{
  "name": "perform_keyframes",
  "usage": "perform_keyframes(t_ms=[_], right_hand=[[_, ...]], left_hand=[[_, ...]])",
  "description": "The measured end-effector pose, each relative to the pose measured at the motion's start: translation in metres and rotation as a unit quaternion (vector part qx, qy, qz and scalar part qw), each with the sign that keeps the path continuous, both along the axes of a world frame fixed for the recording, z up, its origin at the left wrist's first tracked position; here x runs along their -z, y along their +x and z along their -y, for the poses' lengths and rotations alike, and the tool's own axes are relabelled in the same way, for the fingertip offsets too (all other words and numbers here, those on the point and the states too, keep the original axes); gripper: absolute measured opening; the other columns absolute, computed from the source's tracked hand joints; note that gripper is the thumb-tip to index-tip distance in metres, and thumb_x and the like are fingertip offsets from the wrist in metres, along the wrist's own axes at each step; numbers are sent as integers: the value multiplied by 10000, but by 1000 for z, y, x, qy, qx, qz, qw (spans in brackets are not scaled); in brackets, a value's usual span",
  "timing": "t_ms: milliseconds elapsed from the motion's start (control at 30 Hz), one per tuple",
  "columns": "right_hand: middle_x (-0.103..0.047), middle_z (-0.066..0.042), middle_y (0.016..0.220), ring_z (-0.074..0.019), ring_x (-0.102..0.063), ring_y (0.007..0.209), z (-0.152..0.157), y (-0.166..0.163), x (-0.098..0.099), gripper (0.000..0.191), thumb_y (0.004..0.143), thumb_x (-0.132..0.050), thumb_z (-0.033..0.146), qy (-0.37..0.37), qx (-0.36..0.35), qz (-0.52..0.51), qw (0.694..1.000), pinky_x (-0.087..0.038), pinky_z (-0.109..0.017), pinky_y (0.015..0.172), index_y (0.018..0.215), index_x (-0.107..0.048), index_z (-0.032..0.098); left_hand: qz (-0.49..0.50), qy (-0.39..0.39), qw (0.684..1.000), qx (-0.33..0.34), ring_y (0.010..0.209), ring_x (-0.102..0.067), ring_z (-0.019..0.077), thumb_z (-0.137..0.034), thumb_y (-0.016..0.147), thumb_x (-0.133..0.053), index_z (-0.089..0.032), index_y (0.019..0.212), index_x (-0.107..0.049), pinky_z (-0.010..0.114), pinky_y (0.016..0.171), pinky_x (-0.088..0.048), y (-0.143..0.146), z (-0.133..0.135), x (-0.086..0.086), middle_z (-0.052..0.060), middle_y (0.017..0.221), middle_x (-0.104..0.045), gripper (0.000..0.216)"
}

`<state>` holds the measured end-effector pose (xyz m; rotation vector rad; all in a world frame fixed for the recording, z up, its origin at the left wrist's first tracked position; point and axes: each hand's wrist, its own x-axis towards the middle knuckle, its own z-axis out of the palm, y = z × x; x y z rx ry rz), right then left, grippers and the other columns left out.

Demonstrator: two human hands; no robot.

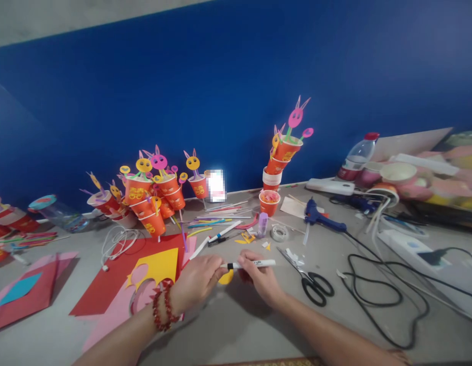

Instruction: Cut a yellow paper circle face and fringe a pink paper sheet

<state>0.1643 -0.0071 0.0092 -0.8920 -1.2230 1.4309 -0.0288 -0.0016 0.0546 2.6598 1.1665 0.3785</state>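
A white marker pen (263, 263) with a black band lies level between my two hands. My right hand (257, 274) grips its barrel. At the other end, my left hand (200, 277) is closed with its fingertips on the pen's end. A yellow paper circle (226, 278) shows just below the pen, partly hidden by my hands. Black-handled scissors (310, 282) lie open to the right of my right hand. By my left forearm are a yellow paper sheet (165, 262) with cut-outs and a red sheet (102, 284).
Red paper cups (139, 189) with paper bunny faces stand along the back. A blue glue gun (322, 218), its black cable (377, 262) looping at the right, lies beyond the scissors. Nearer the middle are a tape roll (279, 233), a purple glue stick (262, 225) and a cup of scraps (269, 203).
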Motion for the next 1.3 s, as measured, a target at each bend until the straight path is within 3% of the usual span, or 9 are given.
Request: perform_keyframes(t_ms=[133,300,433,567,700,867,1100,1200,1300], right_hand=[[-345,52,417,-106,-335,399,7,-10,3,554,848,-505,612,-8,29,-29,999,-253,-260,410,465,-367,235],[-314,55,438,-108,-270,421,20,-22,9,531,864,-457,593,-19,99,-41,994,-242,-266,428,482,-366,237],[-301,53,441,-114,-262,422,18,-18,9,546,875,-434,620,-30,108,-43,993,-241,-270,427,492,-356,238],[-348,50,457,-114,-308,433,8,-10,8,585,902,-392,690,1,41,7,999,-257,-264,443,538,-372,233],[-409,67,482,-104,-344,437,5,-8,9,530,915,-408,687,45,-58,89,993,-278,-237,458,662,-456,223],[-446,51,532,-109,-395,494,3,-6,5,441,963,-432,479,115,-53,201,971,-289,-225,498,610,-429,216],[-441,58,547,-99,-386,501,0,-4,12,367,930,-492,377,188,-65,294,935,-249,-217,492,607,-497,202],[-549,46,574,-106,-456,513,-1,-4,11,291,909,-542,359,225,-90,325,914,-293,-210,507,670,-608,205],[-687,1,716,-144,-569,618,-9,8,-6,198,910,-544,329,284,-89,346,890,-388,-223,591,874,-710,227]], left_hand=[[-56,101,993,21,681,-605,218,-357,1051,-260,-196,858,-517,314,593,-387,5,7,-1,41,755,-628,360],[-76,96,991,56,669,-607,216,-307,1038,-309,-200,848,-502,317,577,-374,13,12,-7,34,743,-628,291],[-73,102,990,62,685,-613,212,-323,1036,-316,-203,853,-509,316,587,-383,20,10,-4,41,765,-643,292],[-64,152,986,24,658,-590,186,-370,1032,-313,-220,840,-536,304,601,-403,7,-17,8,19,740,-630,331],[-59,199,974,-91,744,-590,224,-345,1044,-225,-193,863,-556,349,693,-439,-34,-64,22,63,781,-622,407],[-77,215,965,-129,782,-591,232,-319,1030,-301,-187,886,-582,367,730,-460,-66,-92,41,66,835,-632,342],[-42,218,970,-99,927,-577,258,-362,993,-429,-193,951,-603,427,849,-465,-51,-75,28,83,945,-630,246],[-22,197,979,-46,830,-604,226,-299,998,-419,-218,860,-606,400,832,-479,-40,-56,25,40,831,-645,246],[13,169,985,-7,895,-641,216,-203,988,-375,-216,1002,-619,361,832,-513,-34,-38,34,60,947,-678,245]])
